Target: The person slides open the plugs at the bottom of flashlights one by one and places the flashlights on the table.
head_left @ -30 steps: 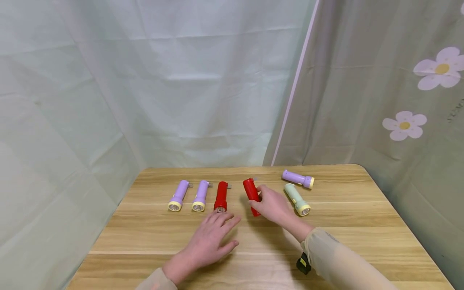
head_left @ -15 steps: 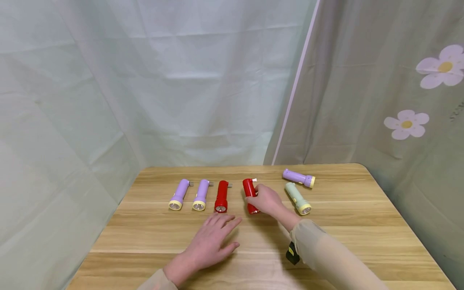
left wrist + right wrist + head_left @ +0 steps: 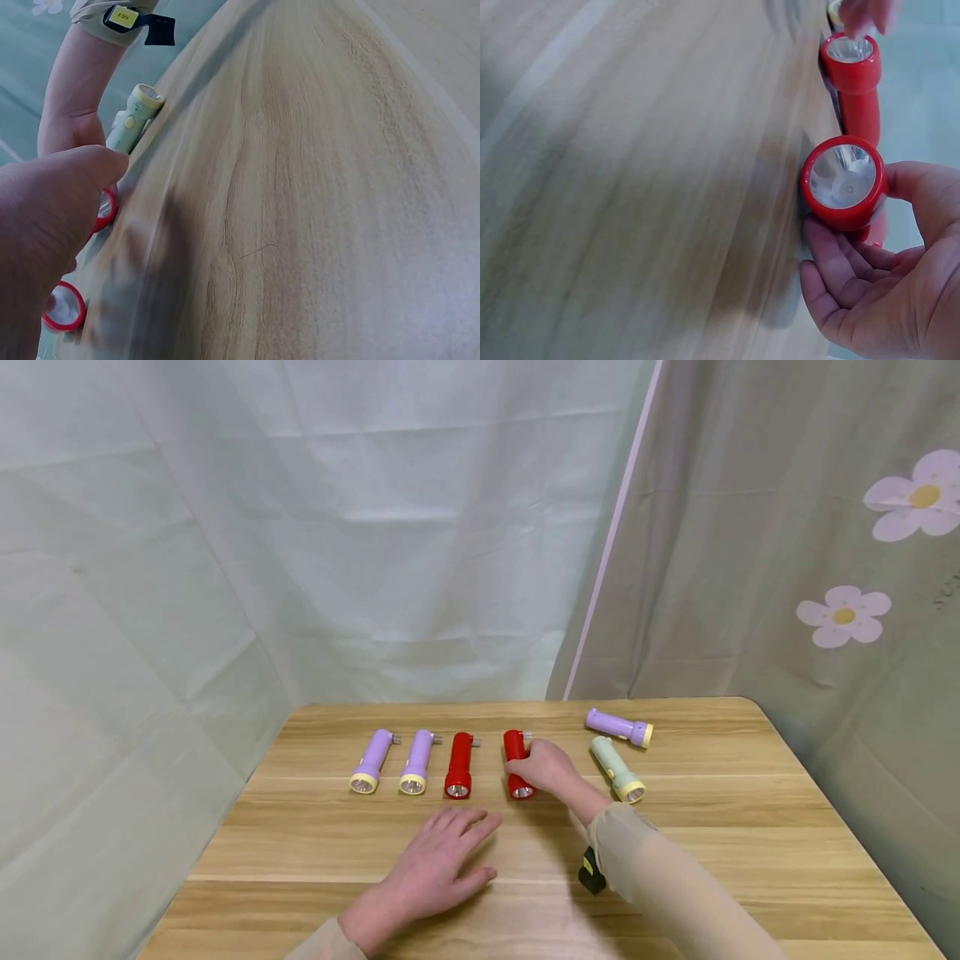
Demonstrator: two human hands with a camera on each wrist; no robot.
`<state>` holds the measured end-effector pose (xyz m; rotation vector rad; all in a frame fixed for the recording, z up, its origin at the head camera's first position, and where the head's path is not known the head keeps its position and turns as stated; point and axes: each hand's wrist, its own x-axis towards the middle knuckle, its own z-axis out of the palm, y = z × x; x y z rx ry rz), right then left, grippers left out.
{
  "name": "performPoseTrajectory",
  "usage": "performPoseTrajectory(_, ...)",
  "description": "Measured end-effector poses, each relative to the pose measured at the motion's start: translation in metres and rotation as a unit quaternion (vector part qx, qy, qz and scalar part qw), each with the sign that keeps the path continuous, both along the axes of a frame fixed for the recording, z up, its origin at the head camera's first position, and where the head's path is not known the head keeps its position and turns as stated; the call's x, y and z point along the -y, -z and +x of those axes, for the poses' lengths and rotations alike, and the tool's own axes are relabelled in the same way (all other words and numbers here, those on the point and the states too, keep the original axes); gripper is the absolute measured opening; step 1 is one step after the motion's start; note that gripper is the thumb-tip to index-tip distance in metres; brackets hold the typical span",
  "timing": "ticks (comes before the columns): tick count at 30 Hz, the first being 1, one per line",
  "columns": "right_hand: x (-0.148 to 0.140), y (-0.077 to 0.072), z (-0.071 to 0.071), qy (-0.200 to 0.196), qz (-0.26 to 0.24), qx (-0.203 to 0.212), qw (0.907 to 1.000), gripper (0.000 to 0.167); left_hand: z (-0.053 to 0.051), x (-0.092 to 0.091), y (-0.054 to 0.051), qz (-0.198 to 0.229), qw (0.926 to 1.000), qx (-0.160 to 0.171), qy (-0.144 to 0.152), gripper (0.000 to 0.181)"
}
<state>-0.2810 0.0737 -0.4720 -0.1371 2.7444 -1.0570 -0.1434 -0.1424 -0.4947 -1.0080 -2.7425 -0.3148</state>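
My right hand (image 3: pixel 550 768) holds a red flashlight (image 3: pixel 515 745) by its barrel, thumb on one side and fingers on the other. Its lens faces the table's near edge, and in the right wrist view the red head (image 3: pixel 844 183) is low at the tabletop. To its left lies a second red flashlight (image 3: pixel 459 758), lens also toward me. Just in front of that one is my left hand (image 3: pixel 441 864), palm down with fingers spread and nothing in it. Two purple flashlights (image 3: pixel 372 758) with yellow rims complete the left part of the row.
Right of my right hand, a pale green flashlight (image 3: pixel 615 768) lies at a slant. Behind it a purple flashlight (image 3: pixel 617 727) lies crosswise, yellow head to the right. The wooden table (image 3: pixel 720 877) meets pale curtains (image 3: pixel 420 568) at its back.
My right hand has straightened the held red flashlight, turning it nearly parallel to the second red one, and has shifted slightly left. The left hand has stayed almost still.
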Motion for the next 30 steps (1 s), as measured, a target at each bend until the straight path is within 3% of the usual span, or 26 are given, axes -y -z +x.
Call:
performPoseTrajectory(18,0.0057,-0.0055,-0.0043,-0.024,0.035,-0.023,0.9989,0.025,0.0011,-0.0001,-0.0016,-0.008,0.9994,0.032,-0.005,0.065)
performPoseTrajectory(30,0.0072,-0.0058,-0.0041,-0.007,0.048,-0.014,0.9987,0.027,0.0012,-0.0006,-0.0007,0.003,0.9994,0.035,-0.003,0.066)
